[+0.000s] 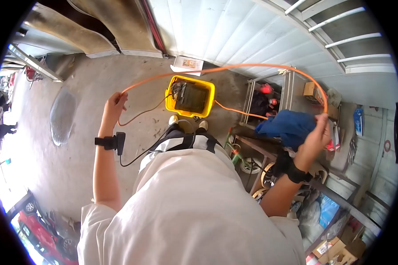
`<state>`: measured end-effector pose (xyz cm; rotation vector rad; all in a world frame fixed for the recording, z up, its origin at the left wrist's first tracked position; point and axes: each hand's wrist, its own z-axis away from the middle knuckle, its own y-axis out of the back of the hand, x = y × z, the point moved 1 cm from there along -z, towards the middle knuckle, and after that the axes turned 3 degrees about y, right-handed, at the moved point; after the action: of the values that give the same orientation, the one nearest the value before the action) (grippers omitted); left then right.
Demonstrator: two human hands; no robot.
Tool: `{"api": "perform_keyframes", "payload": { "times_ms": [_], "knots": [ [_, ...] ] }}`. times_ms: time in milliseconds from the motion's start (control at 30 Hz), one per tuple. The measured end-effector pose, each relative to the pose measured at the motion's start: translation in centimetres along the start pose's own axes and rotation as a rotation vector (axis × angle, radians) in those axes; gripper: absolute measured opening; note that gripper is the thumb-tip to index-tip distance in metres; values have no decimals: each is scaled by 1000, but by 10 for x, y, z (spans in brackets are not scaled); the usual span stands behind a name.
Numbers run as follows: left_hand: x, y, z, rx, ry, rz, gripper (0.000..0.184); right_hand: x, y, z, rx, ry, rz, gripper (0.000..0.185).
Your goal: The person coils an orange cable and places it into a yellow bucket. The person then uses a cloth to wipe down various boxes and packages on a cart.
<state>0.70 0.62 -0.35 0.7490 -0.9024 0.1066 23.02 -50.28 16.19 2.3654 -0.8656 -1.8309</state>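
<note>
A long orange cable arches in front of me from one hand to the other. At the left, my left hand is closed around it, fingers pinched together. My right hand grips its other side, beside a blue cloth. Below my left hand the cable loops down to a yellow tub on the floor by my feet. Inside the tub sits a dark boxy thing whose kind I cannot make out. Another orange stretch runs from the tub's right side to the blue cloth.
A metal rack and cluttered workbench stand at my right. A small green-framed bicycle is near my feet. A white box lies by the wall. A red car is far left. Black wires hang from my wrist straps.
</note>
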Motion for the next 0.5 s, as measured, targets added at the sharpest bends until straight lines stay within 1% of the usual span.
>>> {"api": "perform_keyframes", "payload": {
  "times_ms": [33,67,100,167,200,267,300,333,433,467,500],
  "knots": [
    [-6,-4,-3,-1,-6,-73,29,-9,2,-4,96,-50,-56,38],
    [-13,-8,-6,-3,-13,-146,28,-24,4,-5,187,-49,-70,38],
    [-31,23,8,28,-35,-304,27,-29,0,11,227,-156,-125,38],
    [-67,9,1,56,-152,-479,25,-40,15,-6,247,-124,-253,37],
    [-88,1,1,35,-176,-490,22,-45,26,-16,281,-106,-252,39],
    [-131,3,-3,16,-168,-502,21,-64,39,-24,245,-176,-301,43],
    [-146,2,-3,8,-165,-507,20,-54,61,-41,197,-179,-434,45],
    [-153,0,0,-5,-112,-400,20,-48,77,-52,227,-198,-447,46],
    [-176,-16,-7,-33,-59,-71,34,-58,84,-52,177,-235,-347,45],
    [-182,-17,-12,-59,143,84,38,-55,76,-49,194,-187,-214,43],
    [-156,-16,-10,-84,348,236,42,-54,67,-45,217,-145,-78,40]
  ]
}}
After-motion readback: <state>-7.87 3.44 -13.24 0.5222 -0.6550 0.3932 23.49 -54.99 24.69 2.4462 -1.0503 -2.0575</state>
